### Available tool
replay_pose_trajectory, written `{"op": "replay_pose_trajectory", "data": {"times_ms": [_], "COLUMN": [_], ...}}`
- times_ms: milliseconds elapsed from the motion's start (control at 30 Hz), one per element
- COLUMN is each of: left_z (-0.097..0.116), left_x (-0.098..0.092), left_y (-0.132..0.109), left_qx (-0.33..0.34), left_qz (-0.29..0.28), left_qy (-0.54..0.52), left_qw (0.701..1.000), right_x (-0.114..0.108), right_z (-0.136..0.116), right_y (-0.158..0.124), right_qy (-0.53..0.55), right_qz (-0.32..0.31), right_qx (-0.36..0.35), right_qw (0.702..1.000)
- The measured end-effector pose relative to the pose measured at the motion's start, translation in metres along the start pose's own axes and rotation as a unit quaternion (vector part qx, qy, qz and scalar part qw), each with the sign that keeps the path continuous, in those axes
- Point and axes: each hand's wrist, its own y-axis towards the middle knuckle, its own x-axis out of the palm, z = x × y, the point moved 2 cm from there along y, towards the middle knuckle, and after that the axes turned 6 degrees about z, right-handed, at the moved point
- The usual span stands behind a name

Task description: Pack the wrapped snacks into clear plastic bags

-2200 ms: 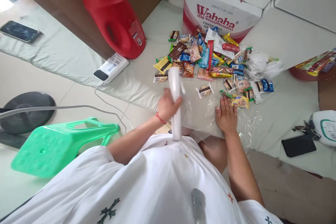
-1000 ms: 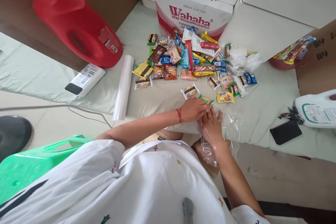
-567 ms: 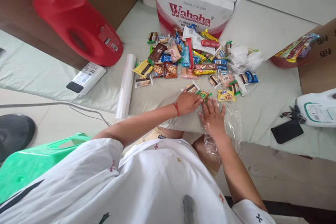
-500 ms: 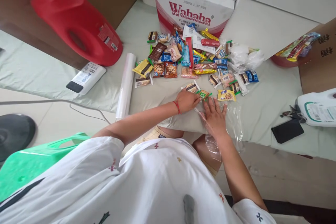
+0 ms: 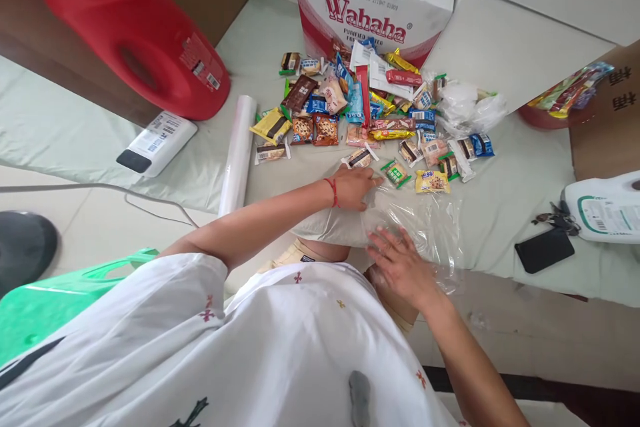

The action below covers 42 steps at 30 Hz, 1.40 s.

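A clear plastic bag (image 5: 425, 220) lies flat at the table's front edge, its lower part hanging over. My left hand (image 5: 354, 187), with a red string on the wrist, is closed on the bag's upper left corner. Spread over the lower left part of the bag is my right hand (image 5: 403, 265), open, palm down. Just beyond the bag are a green-wrapped biscuit (image 5: 396, 173) and a yellow biscuit packet (image 5: 432, 181). Another small wrapped biscuit (image 5: 360, 157) sits above my left knuckles.
Several wrapped snacks (image 5: 326, 129) are heaped before a white and red carton (image 5: 370, 20). A plastic film roll (image 5: 237, 153), a red jug (image 5: 165, 53) and a white device (image 5: 157, 143) are left. A phone (image 5: 545, 250), keys (image 5: 557, 217) and a white bottle (image 5: 607, 207) are right.
My right hand has slid down the bag toward me. The bag now lies more spread out, and the green-wrapped biscuit sits apart from my left fingers.
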Motion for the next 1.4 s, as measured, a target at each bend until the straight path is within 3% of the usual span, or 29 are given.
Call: {"op": "replay_pose_trajectory", "data": {"times_ms": [67, 133, 200, 267, 367, 467, 600, 700, 833, 900, 967, 1067, 1167, 1233, 1300, 1400], "left_z": [-0.001, -0.002, -0.002, -0.002, -0.003, -0.005, -0.008, -0.007, -0.005, -0.006, -0.007, -0.010, -0.011, -0.011, -0.011, -0.010], "left_x": [0.001, 0.001, 0.002, 0.002, 0.001, 0.000, 0.000, -0.001, -0.004, -0.005, -0.005, -0.005, -0.004, -0.004, -0.004, -0.005], "left_y": [-0.001, -0.002, -0.001, -0.001, 0.000, 0.000, 0.000, 0.001, 0.002, 0.001, 0.000, -0.001, -0.001, 0.000, 0.000, 0.000], "left_qx": [0.003, 0.008, 0.009, 0.006, 0.003, 0.005, 0.013, 0.012, 0.008, 0.009, 0.012, 0.015, 0.015, 0.013, 0.013, 0.016], "left_qz": [-0.006, -0.012, -0.022, -0.030, -0.035, -0.038, -0.042, -0.051, -0.070, -0.073, -0.074, -0.075, -0.072, -0.071, -0.072, -0.076], "left_qy": [-0.004, -0.001, 0.005, 0.009, 0.007, 0.002, -0.011, -0.025, -0.018, -0.012, -0.005, -0.003, -0.007, -0.012, -0.016, -0.018], "left_qw": [1.000, 1.000, 1.000, 1.000, 0.999, 0.999, 0.999, 0.998, 0.997, 0.997, 0.997, 0.997, 0.997, 0.997, 0.997, 0.997], "right_x": [-0.003, -0.017, -0.035, -0.045, -0.039, -0.031, -0.051, -0.057, -0.030, -0.021, -0.025, -0.058, -0.091, -0.092, -0.074, -0.041], "right_z": [-0.007, 0.003, 0.028, 0.060, 0.096, 0.120, 0.144, 0.140, 0.118, 0.119, 0.130, 0.144, 0.126, 0.101, 0.079, 0.075], "right_y": [-0.005, 0.001, 0.024, 0.058, 0.111, 0.135, 0.118, 0.109, 0.127, 0.136, 0.136, 0.119, 0.092, 0.075, 0.061, 0.050], "right_qy": [0.054, 0.115, 0.120, 0.031, -0.073, -0.089, -0.085, -0.087, -0.105, -0.106, -0.086, -0.027, 0.004, 0.011, 0.020, 0.037], "right_qz": [-0.035, -0.027, 0.039, 0.119, 0.083, 0.055, 0.145, 0.134, 0.023, 0.008, 0.039, 0.150, 0.210, 0.169, 0.102, 0.013], "right_qx": [-0.021, -0.006, 0.082, 0.222, 0.344, 0.351, 0.351, 0.344, 0.360, 0.368, 0.380, 0.375, 0.277, 0.209, 0.173, 0.167], "right_qw": [0.998, 0.993, 0.989, 0.967, 0.933, 0.931, 0.921, 0.925, 0.927, 0.924, 0.920, 0.914, 0.938, 0.963, 0.979, 0.985]}}
